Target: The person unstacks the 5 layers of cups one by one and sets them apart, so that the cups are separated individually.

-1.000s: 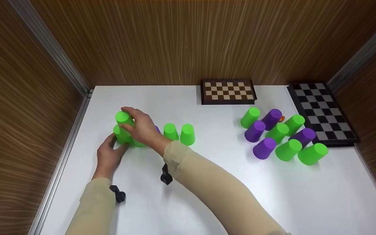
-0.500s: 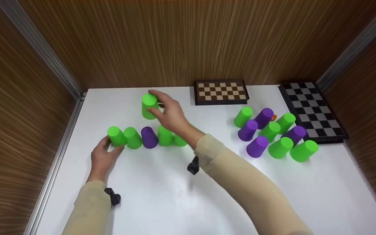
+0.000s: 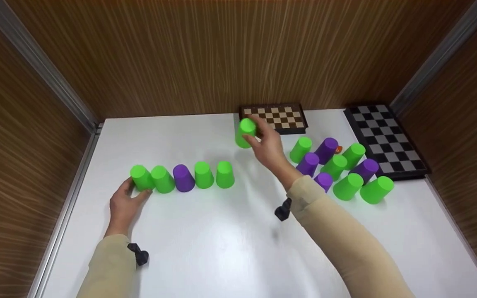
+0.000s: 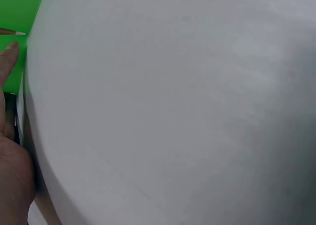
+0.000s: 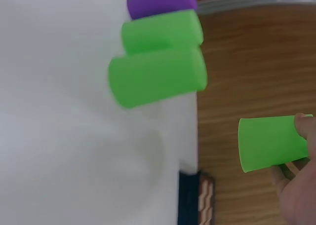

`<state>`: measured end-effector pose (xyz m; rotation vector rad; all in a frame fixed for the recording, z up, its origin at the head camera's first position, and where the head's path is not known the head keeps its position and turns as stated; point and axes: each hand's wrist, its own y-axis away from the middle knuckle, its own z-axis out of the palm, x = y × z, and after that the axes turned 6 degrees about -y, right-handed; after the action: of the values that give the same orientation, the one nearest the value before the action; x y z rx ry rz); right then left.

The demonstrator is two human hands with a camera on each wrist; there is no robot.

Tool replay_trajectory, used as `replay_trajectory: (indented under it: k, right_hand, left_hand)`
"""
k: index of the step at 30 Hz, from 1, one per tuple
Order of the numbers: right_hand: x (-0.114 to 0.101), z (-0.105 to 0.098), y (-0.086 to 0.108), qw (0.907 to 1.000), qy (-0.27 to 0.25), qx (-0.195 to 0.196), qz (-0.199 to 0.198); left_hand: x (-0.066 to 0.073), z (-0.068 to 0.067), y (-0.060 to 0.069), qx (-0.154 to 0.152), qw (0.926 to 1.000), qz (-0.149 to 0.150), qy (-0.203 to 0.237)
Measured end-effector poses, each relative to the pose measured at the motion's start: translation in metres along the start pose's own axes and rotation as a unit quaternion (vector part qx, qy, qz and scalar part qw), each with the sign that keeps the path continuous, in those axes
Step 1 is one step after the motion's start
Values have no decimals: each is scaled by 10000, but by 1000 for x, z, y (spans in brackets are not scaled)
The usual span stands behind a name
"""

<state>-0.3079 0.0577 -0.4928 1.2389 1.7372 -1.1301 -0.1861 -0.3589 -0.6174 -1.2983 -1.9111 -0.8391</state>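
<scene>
My right hand (image 3: 270,150) holds an upside-down green cup (image 3: 244,134) above the table, thumb on one side and fingers on the other. In the right wrist view the same green cup (image 5: 269,142) hangs well apart from the row. Farther left, my left hand (image 3: 123,205) grips the leftmost green cup (image 3: 141,177) low on its sides. That cup begins a row on the table, followed by a green cup (image 3: 162,179), a purple cup (image 3: 184,178) and two more green cups, the last green cup (image 3: 225,174) at the right end. The left wrist view shows the thumb (image 4: 9,59) against green plastic.
A cluster of several upside-down green and purple cups (image 3: 335,167) stands on the right. Behind are a small brown chessboard (image 3: 289,118) and a larger black chessboard (image 3: 391,140). A small orange thing (image 3: 338,150) lies behind the cluster. Wooden walls (image 3: 205,54) enclose the white table (image 3: 205,248).
My right hand has lifted the green cup off the row's left end and carried it rightward, in front of the brown chessboard. The left hand stays at the leftmost cup. The head view has shifted slightly.
</scene>
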Motion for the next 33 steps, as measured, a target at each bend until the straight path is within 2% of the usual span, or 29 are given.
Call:
replay_trajectory:
  k: [6,15,25,33]
  right_hand:
    - [39,-22,10,9982,-22,294,517]
    - [67,-36,20,9906,6,290,1337]
    - [79,-39,22,9894,69,381,1398]
    - [82,-40,21,9857,180,325,1645]
  left_hand:
    - [-1,-1,1,-37,9999,-103,47]
    - [-1,1,1,-22,9998,-165,111]
    - [-2,2,-1,139,9999,-36,61]
    - [-1,3,0,87,10000,-36,27]
